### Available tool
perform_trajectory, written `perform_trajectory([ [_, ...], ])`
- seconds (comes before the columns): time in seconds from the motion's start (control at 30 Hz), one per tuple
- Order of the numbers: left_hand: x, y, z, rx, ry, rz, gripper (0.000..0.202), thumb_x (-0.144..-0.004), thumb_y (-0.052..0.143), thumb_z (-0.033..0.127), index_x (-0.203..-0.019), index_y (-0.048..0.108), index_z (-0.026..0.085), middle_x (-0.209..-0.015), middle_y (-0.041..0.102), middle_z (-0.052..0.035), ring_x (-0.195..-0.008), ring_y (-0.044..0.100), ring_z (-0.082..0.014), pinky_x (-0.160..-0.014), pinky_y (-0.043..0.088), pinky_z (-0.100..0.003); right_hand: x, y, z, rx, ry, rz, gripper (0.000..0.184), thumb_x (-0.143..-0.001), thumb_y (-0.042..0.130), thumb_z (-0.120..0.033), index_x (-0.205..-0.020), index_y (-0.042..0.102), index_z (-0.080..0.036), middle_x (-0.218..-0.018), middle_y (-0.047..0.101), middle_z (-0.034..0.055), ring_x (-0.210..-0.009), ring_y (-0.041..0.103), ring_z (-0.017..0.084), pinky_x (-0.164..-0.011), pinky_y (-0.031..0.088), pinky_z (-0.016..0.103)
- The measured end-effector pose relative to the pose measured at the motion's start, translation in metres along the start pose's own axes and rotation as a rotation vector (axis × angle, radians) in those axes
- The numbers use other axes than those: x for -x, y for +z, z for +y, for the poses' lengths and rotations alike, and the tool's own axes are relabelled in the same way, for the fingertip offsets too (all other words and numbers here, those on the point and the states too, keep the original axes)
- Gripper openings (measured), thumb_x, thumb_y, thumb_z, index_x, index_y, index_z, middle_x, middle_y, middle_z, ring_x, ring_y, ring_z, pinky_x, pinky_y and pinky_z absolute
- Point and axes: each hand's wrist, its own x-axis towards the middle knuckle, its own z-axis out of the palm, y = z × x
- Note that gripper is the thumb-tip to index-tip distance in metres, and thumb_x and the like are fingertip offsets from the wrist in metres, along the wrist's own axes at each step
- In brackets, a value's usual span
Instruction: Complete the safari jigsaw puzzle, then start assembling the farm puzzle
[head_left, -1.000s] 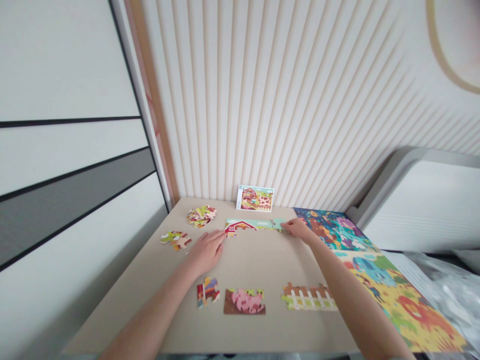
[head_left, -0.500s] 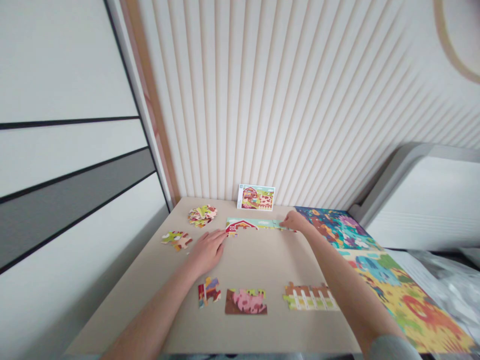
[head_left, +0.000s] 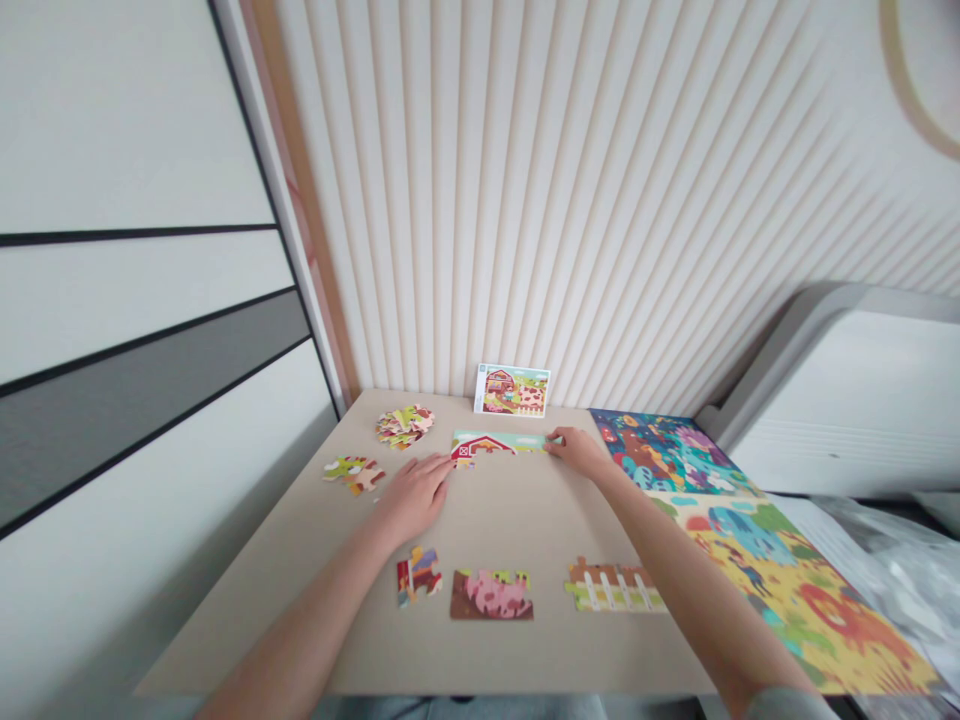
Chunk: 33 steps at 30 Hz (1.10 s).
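A joined strip of puzzle pieces [head_left: 496,444] with a red barn and pale sky lies at the far middle of the beige board [head_left: 480,520]. My left hand [head_left: 412,492] lies flat, fingers stretched out, its fingertips at the strip's left end. My right hand [head_left: 574,449] rests on the strip's right end with fingers curled down on it. A reference picture card [head_left: 511,389] leans against the ribbed wall behind the strip.
A heap of loose pieces [head_left: 404,425] and a small joined cluster [head_left: 353,472] lie at the left. Near me sit a small cluster [head_left: 418,575], a pink pig section [head_left: 492,595] and a fence section [head_left: 611,587]. A colourful mat [head_left: 742,540] lies at the right.
My right hand has slid left along the strip's right end, covering it. The left hand has stayed put. The view has shifted slightly.
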Motion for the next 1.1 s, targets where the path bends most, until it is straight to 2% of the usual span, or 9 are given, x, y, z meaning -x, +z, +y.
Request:
perform_trajectory([
  [0.4,0.001,0.0,0.0,-0.012,0.007,-0.003,0.044,-0.098,0.041,0.022,-0.139,0.055,0.022,-0.145,0.056,-0.0084,-0.133,0.05,-0.0242,-0.113,0.037,-0.047,0.004,-0.006,0.004,-0.014,-0.096,-0.033,0.036,-0.091,0.059,-0.03,-0.124,0.072,-0.025,-0.097,0.078,0.0064,-0.086,0.07,0.021,-0.076,0.046,0.026],
  [0.6,0.0,0.0,0.001,-0.001,0.008,0.007,0.043,-0.097,0.042,0.023,-0.138,0.056,0.023,-0.145,0.056,-0.0078,-0.134,0.05,-0.0236,-0.114,0.036,-0.045,0.01,0.0,0.003,-0.003,-0.056,-0.009,0.04,-0.093,0.056,-0.034,-0.129,0.068,-0.023,-0.101,0.078,0.0093,-0.087,0.071,0.023,-0.073,0.047,0.026],
  [0.73,0.0,-0.001,0.001,0.005,0.005,0.012,0.042,-0.097,0.043,0.024,-0.137,0.057,0.024,-0.144,0.057,-0.0077,-0.134,0.05,-0.0237,-0.114,0.036,-0.045,0.01,0.002,0.002,0.002,-0.049,-0.007,0.039,-0.093,0.057,-0.033,-0.129,0.069,-0.023,-0.107,0.077,0.0099,-0.093,0.071,0.024,-0.075,0.047,0.026],
  [0.93,0.0,0.0,0.0,0.002,-0.002,0.01,0.043,-0.098,0.042,0.025,-0.138,0.056,0.023,-0.145,0.056,-0.008,-0.135,0.05,-0.0237,-0.115,0.035,-0.045,0.004,-0.002,0.004,0.009,-0.048,-0.042,0.039,-0.09,0.058,-0.025,-0.127,0.07,-0.025,-0.098,0.079,0.0066,-0.086,0.071,0.022,-0.074,0.047,0.025],
  [1.1,-0.001,0.002,-0.002,0.019,-0.005,0.007,0.043,-0.097,0.042,0.025,-0.138,0.057,0.024,-0.145,0.056,-0.0072,-0.136,0.049,-0.0242,-0.115,0.035,-0.046,0.004,-0.002,0.003,0.029,-0.046,0.0,0.035,-0.089,0.06,-0.027,-0.121,0.074,-0.026,-0.099,0.078,0.0072,-0.09,0.072,0.023,-0.08,0.048,0.025],
])
